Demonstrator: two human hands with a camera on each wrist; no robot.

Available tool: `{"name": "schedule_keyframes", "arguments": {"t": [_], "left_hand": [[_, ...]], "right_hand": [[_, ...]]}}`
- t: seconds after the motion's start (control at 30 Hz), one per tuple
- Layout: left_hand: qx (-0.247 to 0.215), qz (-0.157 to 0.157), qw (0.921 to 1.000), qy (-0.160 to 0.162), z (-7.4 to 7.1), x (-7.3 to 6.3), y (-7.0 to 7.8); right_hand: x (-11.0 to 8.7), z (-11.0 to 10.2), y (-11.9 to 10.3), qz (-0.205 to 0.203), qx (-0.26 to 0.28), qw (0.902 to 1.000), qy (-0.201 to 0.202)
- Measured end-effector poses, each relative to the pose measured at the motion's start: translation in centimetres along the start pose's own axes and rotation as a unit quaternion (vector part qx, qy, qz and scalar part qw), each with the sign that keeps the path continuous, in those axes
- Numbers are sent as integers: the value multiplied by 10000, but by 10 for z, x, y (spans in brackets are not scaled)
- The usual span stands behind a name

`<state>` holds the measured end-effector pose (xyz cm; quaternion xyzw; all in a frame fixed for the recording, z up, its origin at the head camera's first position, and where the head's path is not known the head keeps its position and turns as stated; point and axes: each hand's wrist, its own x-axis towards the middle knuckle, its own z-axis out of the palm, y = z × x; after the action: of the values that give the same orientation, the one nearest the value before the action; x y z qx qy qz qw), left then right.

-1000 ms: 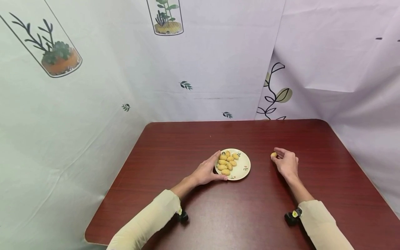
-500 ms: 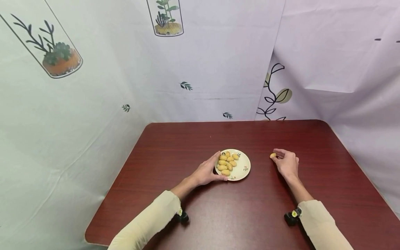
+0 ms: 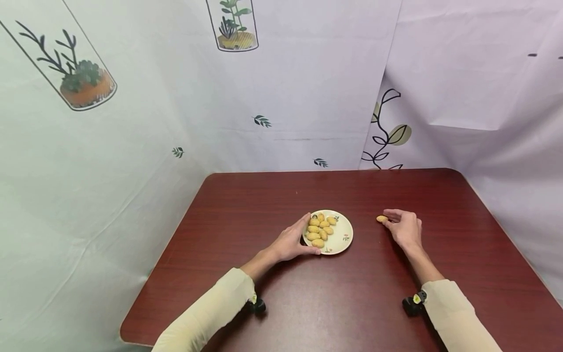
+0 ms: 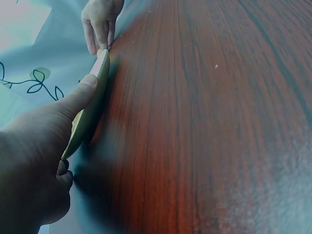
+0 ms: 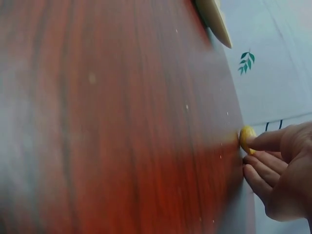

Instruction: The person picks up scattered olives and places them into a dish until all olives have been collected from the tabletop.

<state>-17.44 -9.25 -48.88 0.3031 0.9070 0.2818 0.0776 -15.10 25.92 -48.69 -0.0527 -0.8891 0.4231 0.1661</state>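
Note:
My left hand (image 3: pixel 288 242) grips the left side of a small cream plate (image 3: pixel 338 239) with a printed floral pattern, its thumb at the near rim and its fingers round the far left rim. Several small yellow oval fruits (image 3: pixel 323 234) lie bunched on the plate's left half. To the right of the plate, my right hand (image 3: pixel 404 229) pinches one more yellow oval fruit (image 3: pixel 381 219) at its fingertips, low at the tabletop. In the right wrist view the thumb lies against this fruit (image 5: pixel 247 139), and the other fingers curve below it.
A dark red wood-grain table (image 3: pixel 343 303) lies under both hands. White cloth walls (image 3: pixel 286 88) with printed plants stand along its back and sides. Black wrist cameras (image 3: pixel 257 306) hang under both cuffs.
The fruit at my right fingertips has shifted slightly left and turned, so more of it sticks out past them. My left hand and the plate stay in place.

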Motion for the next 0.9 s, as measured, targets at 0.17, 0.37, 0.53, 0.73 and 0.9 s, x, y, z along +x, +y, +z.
{"name": "schedule_keyframes", "arguments": {"t": [0.17,0.37,0.53,0.73,0.9], "left_hand": [[39,-6,10000,-13,0,0,-1],[49,-24,10000,-32,-1,0,1],[80,16,10000,8,0,0,0],[74,41,10000,7,0,0,0],[101,31,9999,-18,0,0,-1]], "right_hand": [[2,-1,3,-279,-143,9995,-94],[3,0,2,-325,-223,9992,-13],[2,-2,1,-231,-52,9997,-3],[1,-3,-2,-70,35,10000,-6],[1,-1,-8,-31,181,9998,-34]]}}
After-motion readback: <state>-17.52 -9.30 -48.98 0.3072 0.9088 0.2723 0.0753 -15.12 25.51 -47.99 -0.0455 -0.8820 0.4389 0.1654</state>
